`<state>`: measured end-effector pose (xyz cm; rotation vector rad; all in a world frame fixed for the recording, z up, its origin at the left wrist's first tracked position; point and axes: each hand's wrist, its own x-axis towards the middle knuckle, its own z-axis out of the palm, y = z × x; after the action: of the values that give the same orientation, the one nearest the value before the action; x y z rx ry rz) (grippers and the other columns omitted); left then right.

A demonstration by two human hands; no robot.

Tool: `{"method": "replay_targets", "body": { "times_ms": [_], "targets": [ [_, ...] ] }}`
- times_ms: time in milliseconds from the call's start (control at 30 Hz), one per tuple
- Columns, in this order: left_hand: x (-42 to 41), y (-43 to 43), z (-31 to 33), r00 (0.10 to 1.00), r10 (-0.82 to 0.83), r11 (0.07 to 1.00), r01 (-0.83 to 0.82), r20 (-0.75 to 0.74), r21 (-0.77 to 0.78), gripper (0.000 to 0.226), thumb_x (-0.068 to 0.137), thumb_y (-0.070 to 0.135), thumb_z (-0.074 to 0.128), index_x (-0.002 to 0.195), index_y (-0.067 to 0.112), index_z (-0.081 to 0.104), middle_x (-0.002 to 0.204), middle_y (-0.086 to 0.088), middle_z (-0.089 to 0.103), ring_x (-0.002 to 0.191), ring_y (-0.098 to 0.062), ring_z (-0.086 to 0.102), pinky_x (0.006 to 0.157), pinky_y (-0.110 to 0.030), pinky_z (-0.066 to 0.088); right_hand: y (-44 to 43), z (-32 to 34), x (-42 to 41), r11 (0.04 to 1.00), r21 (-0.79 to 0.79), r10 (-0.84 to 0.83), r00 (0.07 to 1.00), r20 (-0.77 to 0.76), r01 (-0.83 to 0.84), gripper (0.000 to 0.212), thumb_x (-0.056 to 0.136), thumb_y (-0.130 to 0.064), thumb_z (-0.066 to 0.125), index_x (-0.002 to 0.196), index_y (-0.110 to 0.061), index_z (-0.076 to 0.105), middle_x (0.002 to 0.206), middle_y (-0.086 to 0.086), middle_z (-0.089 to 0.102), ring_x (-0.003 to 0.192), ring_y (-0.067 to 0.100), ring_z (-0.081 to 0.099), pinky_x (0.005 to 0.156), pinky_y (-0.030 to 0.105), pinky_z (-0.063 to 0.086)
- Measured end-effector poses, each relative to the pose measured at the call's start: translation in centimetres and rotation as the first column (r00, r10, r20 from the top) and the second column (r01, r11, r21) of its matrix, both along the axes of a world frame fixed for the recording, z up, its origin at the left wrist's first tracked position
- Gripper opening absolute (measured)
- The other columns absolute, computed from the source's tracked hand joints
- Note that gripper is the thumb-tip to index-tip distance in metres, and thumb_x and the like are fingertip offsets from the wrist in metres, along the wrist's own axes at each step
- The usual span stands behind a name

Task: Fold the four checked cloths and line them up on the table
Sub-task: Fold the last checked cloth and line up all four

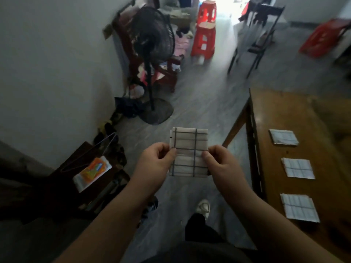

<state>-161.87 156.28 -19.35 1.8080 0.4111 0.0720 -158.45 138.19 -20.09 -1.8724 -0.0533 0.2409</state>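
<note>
Above floor [199,103], folded white dark-lined cloth [188,147].

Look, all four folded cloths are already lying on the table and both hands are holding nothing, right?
Not quite. The head view shows only three folded cloths on the table. The fourth cloth is held by both hands, left and right.
</note>
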Motion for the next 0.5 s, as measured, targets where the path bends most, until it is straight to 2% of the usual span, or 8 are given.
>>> {"method": "replay_targets", "body": {
  "times_ms": [100, 233, 400, 500],
  "targets": [
    [7.1, -1.8, -0.6, 0.997, -0.077, 0.997, 0.078, 0.009, -0.026, 0.008, 0.098, 0.015, 0.065, 0.093, 0.014, 0.072, 0.082, 0.001, 0.075, 0.069, 0.0, 0.067, 0.062, -0.014, 0.049, -2.2, -1.4, 5.5, 0.997, 0.022, -0.073, 0.997, -0.009, 0.074, 0.013, 0.099, -0.027, 0.061, 0.096, -0.016, 0.066, 0.088, 0.006, 0.071, 0.08, 0.021, 0.068, 0.073, 0.043, 0.059],
    [17.6, -6.0, -1.5, 0.976, -0.214, 0.976, 0.213, -0.032, -0.034, 0.008, 0.099, 0.016, 0.064, 0.095, 0.017, 0.072, 0.086, 0.001, 0.077, 0.079, -0.01, 0.073, 0.066, -0.019, 0.055, -6.8, -2.3, 13.7, 0.984, 0.057, -0.167, 0.985, -0.043, 0.169, 0.012, 0.099, -0.029, 0.06, 0.1, -0.019, 0.066, 0.093, 0.002, 0.071, 0.081, 0.011, 0.068, 0.068, 0.028, 0.053],
    [30.2, -11.6, -1.4, 0.932, -0.357, 0.929, 0.361, -0.064, 0.084, 0.009, 0.098, 0.022, 0.065, 0.094, 0.019, 0.073, 0.086, 0.0, 0.076, 0.08, -0.012, 0.071, 0.073, -0.029, 0.057, -12.7, -2.1, 23.5, 0.968, 0.072, -0.238, 0.969, -0.068, 0.242, 0.01, 0.1, -0.024, 0.06, 0.1, -0.015, 0.066, 0.093, 0.003, 0.071, 0.081, 0.009, 0.068, 0.063, 0.018, 0.053],
    [36.0, -14.7, -0.9, 0.909, -0.413, 0.901, 0.418, -0.062, 0.12, 0.01, 0.097, 0.019, 0.066, 0.091, 0.015, 0.073, 0.085, -0.002, 0.075, 0.078, -0.013, 0.07, 0.075, -0.032, 0.056, -15.4, -1.8, 28.1, 0.946, 0.072, -0.311, 0.947, -0.074, 0.316, 0.011, 0.1, -0.025, 0.061, 0.1, -0.016, 0.066, 0.093, 0.003, 0.071, 0.08, 0.007, 0.068, 0.063, 0.016, 0.053]
  ]
}}
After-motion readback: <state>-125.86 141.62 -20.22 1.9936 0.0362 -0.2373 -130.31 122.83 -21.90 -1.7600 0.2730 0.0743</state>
